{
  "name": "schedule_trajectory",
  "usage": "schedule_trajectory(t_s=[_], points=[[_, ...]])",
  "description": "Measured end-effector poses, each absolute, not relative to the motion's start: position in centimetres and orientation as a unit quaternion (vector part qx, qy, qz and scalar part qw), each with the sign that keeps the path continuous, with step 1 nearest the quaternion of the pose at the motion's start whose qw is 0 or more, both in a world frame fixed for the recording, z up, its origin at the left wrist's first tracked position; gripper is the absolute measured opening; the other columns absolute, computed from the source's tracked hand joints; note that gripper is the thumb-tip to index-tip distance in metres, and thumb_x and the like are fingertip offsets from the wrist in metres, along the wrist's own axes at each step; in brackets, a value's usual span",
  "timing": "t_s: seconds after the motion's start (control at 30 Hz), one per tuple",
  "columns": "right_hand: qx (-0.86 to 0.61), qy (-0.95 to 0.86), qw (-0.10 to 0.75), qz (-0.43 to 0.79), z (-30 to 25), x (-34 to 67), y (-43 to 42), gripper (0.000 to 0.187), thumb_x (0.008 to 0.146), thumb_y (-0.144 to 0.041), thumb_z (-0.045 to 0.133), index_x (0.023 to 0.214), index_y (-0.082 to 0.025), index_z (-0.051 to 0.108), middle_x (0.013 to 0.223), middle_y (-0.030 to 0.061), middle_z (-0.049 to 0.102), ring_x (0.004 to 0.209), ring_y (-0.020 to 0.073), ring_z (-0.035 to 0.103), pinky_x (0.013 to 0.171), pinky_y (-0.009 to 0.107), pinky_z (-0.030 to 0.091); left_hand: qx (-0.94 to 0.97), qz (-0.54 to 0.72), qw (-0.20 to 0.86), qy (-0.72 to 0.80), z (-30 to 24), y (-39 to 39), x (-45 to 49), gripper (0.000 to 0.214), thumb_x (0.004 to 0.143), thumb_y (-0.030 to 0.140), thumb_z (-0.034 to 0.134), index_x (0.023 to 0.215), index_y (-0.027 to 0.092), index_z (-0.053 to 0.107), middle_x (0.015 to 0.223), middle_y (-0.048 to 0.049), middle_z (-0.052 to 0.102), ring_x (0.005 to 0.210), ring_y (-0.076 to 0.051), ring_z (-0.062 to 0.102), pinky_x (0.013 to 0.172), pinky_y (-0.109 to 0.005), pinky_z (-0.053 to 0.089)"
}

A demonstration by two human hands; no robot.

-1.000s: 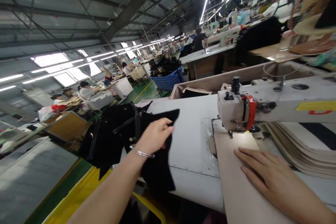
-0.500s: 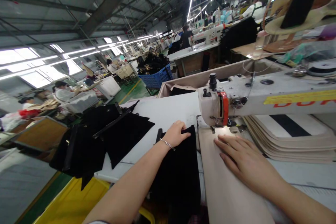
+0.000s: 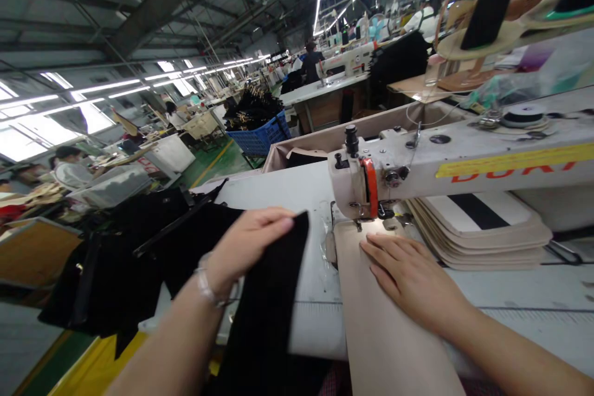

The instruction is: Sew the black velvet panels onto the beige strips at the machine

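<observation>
My left hand point(image 3: 244, 246) is closed on the top edge of a black fabric piece point(image 3: 271, 303) and holds it up over the white table's front edge, left of the needle. My right hand point(image 3: 408, 275) lies flat, fingers stretched out, on a beige fabric panel point(image 3: 371, 328) that runs under the head of the white sewing machine point(image 3: 445, 164). Its fingertips rest just short of the presser foot. A silver bracelet sits on my left wrist.
A pile of black fabric pieces point(image 3: 139, 253) hangs over the table's left end. A stack of beige panels point(image 3: 482, 232) lies under the machine arm. Thread cones point(image 3: 489, 3) stand behind. A blue crate point(image 3: 260, 136) and other workers at sewing stations are farther back. A yellow bin point(image 3: 88, 371) sits below left.
My left hand took a black piece from the pile, brought it toward the machine, then lifted it off the table. My right hand stayed flat on the beige panel. The camera swung right.
</observation>
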State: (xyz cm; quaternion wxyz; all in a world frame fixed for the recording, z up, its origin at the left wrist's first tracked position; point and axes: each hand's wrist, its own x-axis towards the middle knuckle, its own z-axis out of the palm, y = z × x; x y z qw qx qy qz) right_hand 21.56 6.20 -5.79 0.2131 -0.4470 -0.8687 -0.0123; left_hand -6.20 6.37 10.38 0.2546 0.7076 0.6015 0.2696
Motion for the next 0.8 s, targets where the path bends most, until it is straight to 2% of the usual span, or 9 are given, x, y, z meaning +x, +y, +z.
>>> schedule_trajectory(t_s=[0.07, 0.17, 0.23, 0.47, 0.7, 0.8], points=[[-0.444, -0.871, 0.211, -0.012, -5.7, 21.6, 6.2, 0.042, 0.094, -0.033, 0.042, 0.136, -0.024, 0.046, 0.136, 0.0047, 0.051, 0.124, 0.0221, 0.045, 0.102, 0.044, 0.034, 0.770, 0.209, 0.334, 0.502, 5.4, 8.6, -2.8, 0.024, 0.084, 0.034, 0.058, 0.094, 0.020, 0.074, 0.089, -0.0030, 0.071, 0.084, -0.017, 0.064, 0.083, -0.029, 0.050], [-0.443, -0.871, 0.215, -0.008, -5.5, 21.8, 6.2, 0.044, 0.095, -0.029, 0.040, 0.138, -0.022, 0.043, 0.137, 0.0047, 0.050, 0.124, 0.0202, 0.044, 0.103, 0.041, 0.033, 0.757, 0.207, 0.304, 0.540, -0.7, 10.8, 0.8, 0.019, 0.079, 0.024, 0.063, 0.095, 0.018, 0.071, 0.081, -0.0025, 0.069, 0.075, -0.017, 0.063, 0.071, -0.027, 0.049], [-0.442, -0.870, 0.217, -0.006, -5.3, 21.9, 6.1, 0.043, 0.096, -0.030, 0.039, 0.138, -0.023, 0.043, 0.138, 0.0042, 0.049, 0.125, 0.0202, 0.044, 0.102, 0.041, 0.034, 0.758, 0.224, 0.266, 0.552, -2.7, 11.5, 1.8, 0.013, 0.078, 0.021, 0.064, 0.090, 0.018, 0.068, 0.080, -0.0017, 0.068, 0.074, -0.016, 0.062, 0.068, -0.026, 0.048], [-0.446, -0.870, 0.209, -0.003, -5.3, 21.8, 6.1, 0.052, 0.094, -0.048, 0.043, 0.140, -0.023, 0.041, 0.137, 0.0064, 0.050, 0.122, 0.0242, 0.045, 0.100, 0.044, 0.035, 0.774, 0.222, 0.213, 0.553, -2.7, 12.3, 1.9, 0.007, 0.078, 0.019, 0.063, 0.085, 0.019, 0.066, 0.086, -0.0029, 0.068, 0.080, -0.018, 0.062, 0.071, -0.027, 0.047], [-0.450, -0.874, 0.186, -0.002, -5.3, 21.6, 6.3, 0.059, 0.093, -0.051, 0.042, 0.143, -0.021, 0.037, 0.138, 0.0072, 0.049, 0.121, 0.0259, 0.045, 0.099, 0.046, 0.036, 0.776, 0.202, 0.204, 0.562, -2.9, 13.2, 1.9, 0.006, 0.080, 0.021, 0.064, 0.085, 0.018, 0.065, 0.087, -0.0035, 0.068, 0.080, -0.019, 0.063, 0.074, -0.029, 0.050], [-0.451, -0.874, 0.184, -0.003, -5.3, 21.7, 6.3, 0.059, 0.093, -0.053, 0.043, 0.144, -0.022, 0.036, 0.137, 0.0068, 0.049, 0.121, 0.0260, 0.045, 0.097, 0.046, 0.037, 0.803, 0.192, 0.158, 0.541, -2.1, 12.3, 1.8, 0.009, 0.083, 0.019, 0.062, 0.092, 0.018, 0.063, 0.095, -0.0054, 0.067, 0.091, -0.021, 0.063, 0.084, -0.034, 0.050]])
